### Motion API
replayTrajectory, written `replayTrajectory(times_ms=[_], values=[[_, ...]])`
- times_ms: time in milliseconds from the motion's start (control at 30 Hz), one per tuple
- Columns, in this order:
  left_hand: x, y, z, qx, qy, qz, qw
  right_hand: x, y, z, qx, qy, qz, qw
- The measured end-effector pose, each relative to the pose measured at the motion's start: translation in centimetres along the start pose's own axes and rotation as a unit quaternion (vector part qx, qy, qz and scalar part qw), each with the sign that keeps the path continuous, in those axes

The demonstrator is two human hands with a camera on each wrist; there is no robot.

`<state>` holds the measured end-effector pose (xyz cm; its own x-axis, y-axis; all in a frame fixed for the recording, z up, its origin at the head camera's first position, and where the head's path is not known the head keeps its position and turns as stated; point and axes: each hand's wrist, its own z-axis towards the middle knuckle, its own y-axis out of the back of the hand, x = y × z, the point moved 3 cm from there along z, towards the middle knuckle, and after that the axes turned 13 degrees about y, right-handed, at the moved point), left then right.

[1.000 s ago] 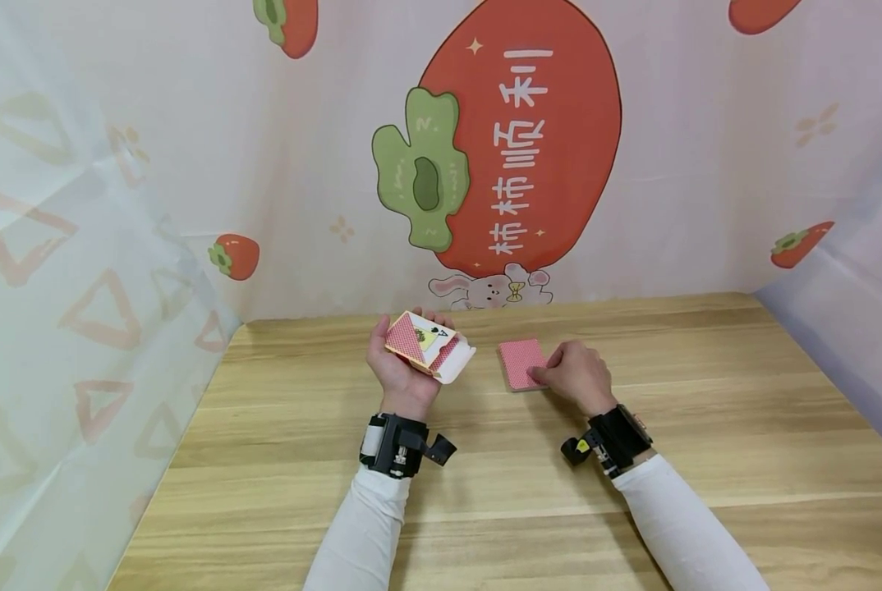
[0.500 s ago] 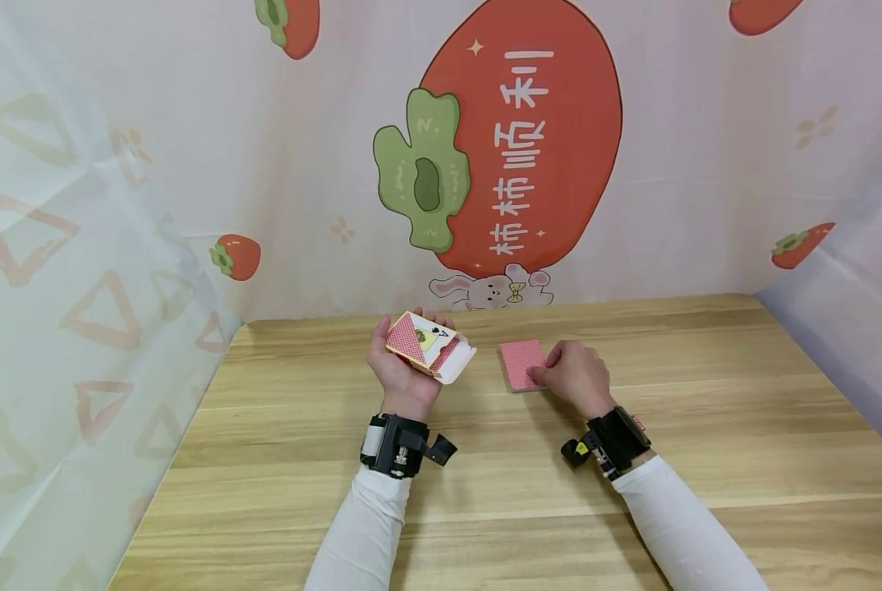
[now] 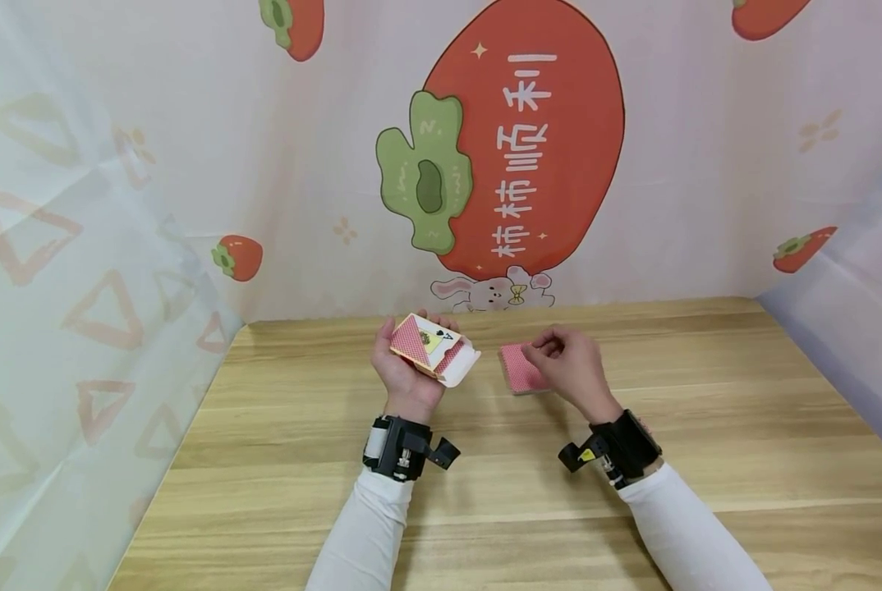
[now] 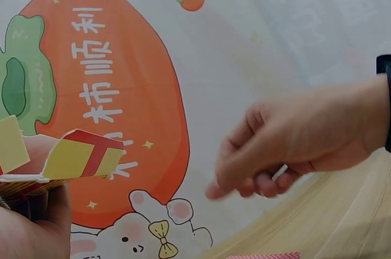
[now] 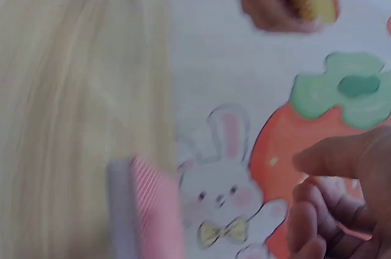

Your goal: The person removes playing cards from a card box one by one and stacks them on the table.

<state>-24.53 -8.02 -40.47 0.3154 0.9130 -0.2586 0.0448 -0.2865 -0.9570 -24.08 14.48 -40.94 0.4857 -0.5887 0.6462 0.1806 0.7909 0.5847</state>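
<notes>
My left hand (image 3: 406,384) is palm up and holds a playing card box (image 3: 424,343), red-patterned with an ace on its front. The box's white flap hangs out to the right, and in the left wrist view its yellow-and-red end flaps (image 4: 91,156) stand apart. A deck of playing cards (image 3: 518,371), pink-red backs up, lies squared on the table to the right of the box. Just above the deck is my right hand (image 3: 576,371), fingers loosely curled, apart from the cards. Nothing shows between its thumb and fingers in the right wrist view, which is blurred.
The wooden table (image 3: 485,509) ends at a hanging cloth (image 3: 315,164) printed with persimmons and a rabbit. More cloth closes off the left and right sides. Each wrist wears a black camera band (image 3: 400,447).
My right hand was touching the deck's near right corner; it has lifted off and moved slightly up and left over it. The left hand still holds the box, almost unmoved.
</notes>
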Motion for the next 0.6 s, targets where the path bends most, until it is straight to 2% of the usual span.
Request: replayTrajectory(times_ms=[100,267,467,600], values=[[0.1,0.0,0.0,0.003,-0.001,0.001,1.0000,1.8,0.1,0.0,-0.017,0.054,0.045,0.997],[0.3,0.0,0.1,0.003,-0.005,0.020,0.9998,4.5,-0.1,-0.3,-0.020,0.124,0.112,0.986],[0.6,0.0,0.1,-0.001,0.004,0.030,0.9995,6.4,-1.0,-0.9,0.009,0.183,0.171,0.968],[0.8,0.1,0.1,-0.003,0.008,0.038,0.9992,7.2,-1.7,-1.3,0.038,0.202,0.176,0.963]])
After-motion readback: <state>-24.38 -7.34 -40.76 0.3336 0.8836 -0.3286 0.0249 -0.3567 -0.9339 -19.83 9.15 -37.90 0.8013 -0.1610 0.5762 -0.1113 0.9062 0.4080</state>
